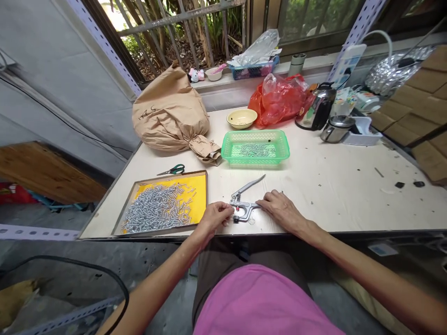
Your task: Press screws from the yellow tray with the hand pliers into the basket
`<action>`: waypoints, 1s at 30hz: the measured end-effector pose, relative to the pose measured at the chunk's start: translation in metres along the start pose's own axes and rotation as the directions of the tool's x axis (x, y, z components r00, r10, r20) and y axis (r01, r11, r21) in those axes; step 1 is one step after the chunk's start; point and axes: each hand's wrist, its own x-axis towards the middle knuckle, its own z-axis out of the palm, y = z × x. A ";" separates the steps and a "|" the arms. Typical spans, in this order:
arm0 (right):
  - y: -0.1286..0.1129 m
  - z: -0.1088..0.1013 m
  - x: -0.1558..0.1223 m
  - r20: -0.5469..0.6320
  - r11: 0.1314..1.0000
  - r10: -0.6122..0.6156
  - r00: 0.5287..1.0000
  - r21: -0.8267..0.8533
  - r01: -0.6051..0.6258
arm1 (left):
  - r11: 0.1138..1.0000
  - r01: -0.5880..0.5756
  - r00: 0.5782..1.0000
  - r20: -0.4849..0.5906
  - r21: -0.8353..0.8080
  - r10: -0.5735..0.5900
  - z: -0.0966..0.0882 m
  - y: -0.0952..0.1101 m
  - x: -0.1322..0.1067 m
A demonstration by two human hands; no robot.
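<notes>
Snap-fastener pliers (246,211), one pair, grey metal: lying on the white tabletop (349,195) near its front edge, handles spread, spring between them, head toward the left.
Left hand (217,216): at the pliers' head, thumb and forefinger together; whether a small piece sits between them cannot be told.
Right hand (281,210): thumb and fingers closed on the end of the nearer handle.
Shallow tray (206,193), yellow-lined: just left of the left hand, holding a heap of small silvery metal pieces (155,209).
Scissors (172,170), dark-green handles: just behind the tray.
Green plastic basket (255,160): beyond the pliers, with a scatter of similar pieces.
Brown paper sack (171,111), tied: back left.
Cream bowl (241,118): behind the basket, beside a red plastic bag (279,102).
Electric kettle (317,107): back right.
</notes>
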 end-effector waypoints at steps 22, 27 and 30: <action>-0.006 -0.001 -0.002 0.070 0.999 0.044 0.997 0.026 -0.046 | 0.943 0.295 0.940 0.130 0.156 -0.316 0.008 -0.001 0.016; -0.010 -0.005 -0.001 0.084 0.998 0.053 0.995 0.023 -0.055 | 0.920 0.369 0.916 0.115 0.133 -0.385 0.011 0.006 0.012; -0.003 -0.013 0.001 0.108 0.994 0.022 0.994 0.107 -0.034 | 0.927 0.359 0.924 0.101 0.114 -0.370 0.013 0.003 0.013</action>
